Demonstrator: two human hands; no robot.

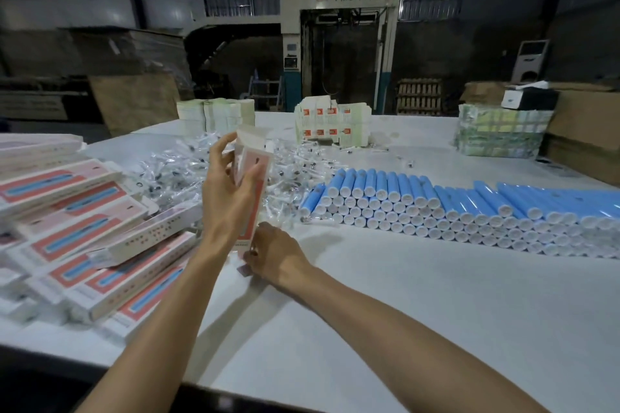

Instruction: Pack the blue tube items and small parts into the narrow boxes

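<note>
I hold a narrow pink-and-white box [252,191] upright over the white table [419,312]. My left hand [228,191] grips the box around its upper half, and its top flap stands open. My right hand [276,253] pinches the box's lower end near the table top. Blue tubes with white caps [436,208] lie stacked in rows to the right, caps toward me. A heap of small parts in clear wrappers [188,174] lies behind the box. Whether anything is inside the held box cannot be seen.
Finished pink boxes [84,238] pile up at the left. Stacks of flat cartons [332,126] and white bundles [214,116] stand at the far edge, wrapped greenish bundles [500,134] and brown cartons [587,141] at the far right. A large machine [339,43] stands behind the table.
</note>
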